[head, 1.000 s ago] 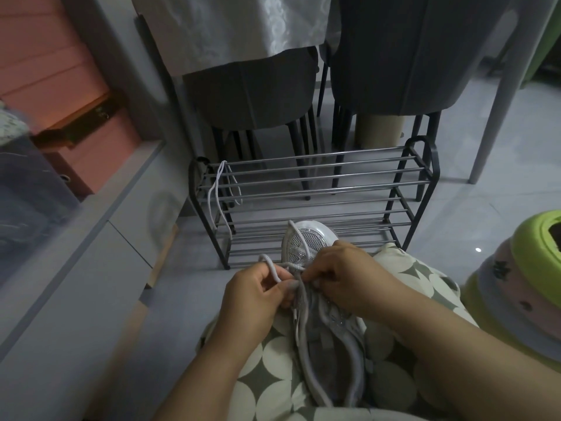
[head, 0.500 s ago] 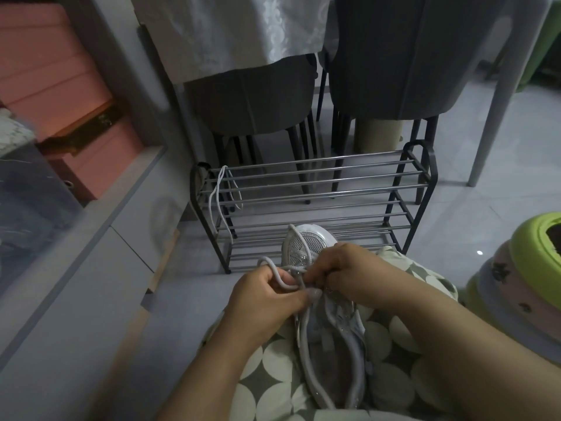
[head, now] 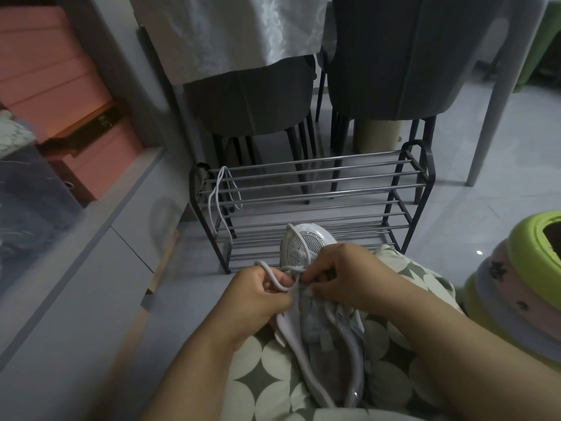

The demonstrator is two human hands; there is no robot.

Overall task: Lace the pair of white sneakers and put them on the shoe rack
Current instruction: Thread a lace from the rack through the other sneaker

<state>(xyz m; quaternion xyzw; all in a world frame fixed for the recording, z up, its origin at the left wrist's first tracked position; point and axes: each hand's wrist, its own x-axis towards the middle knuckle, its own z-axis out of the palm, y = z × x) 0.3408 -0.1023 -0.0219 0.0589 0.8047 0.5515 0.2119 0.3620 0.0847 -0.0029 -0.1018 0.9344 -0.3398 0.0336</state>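
Note:
A white sneaker (head: 309, 244) lies on my lap, toe pointing away toward the black shoe rack (head: 303, 192). My left hand (head: 258, 296) pinches a loop of its white lace (head: 274, 279) at the shoe's left side. My right hand (head: 343, 276) has its fingers curled on the lace over the eyelets. A second loose white lace (head: 214, 197) hangs over the left end of the rack's top shelf. The other sneaker is not in view.
Two grey chairs (head: 252, 95) and a table with a white cloth (head: 227, 28) stand behind the rack. A grey cabinet (head: 91, 244) runs along the left. Stacked green and pink stools (head: 522, 287) sit at the right. My lap has a dotted cloth (head: 273, 369).
My left hand has slid a little lower along the shoe's left side with the lace loop. My right hand has stayed over the eyelets.

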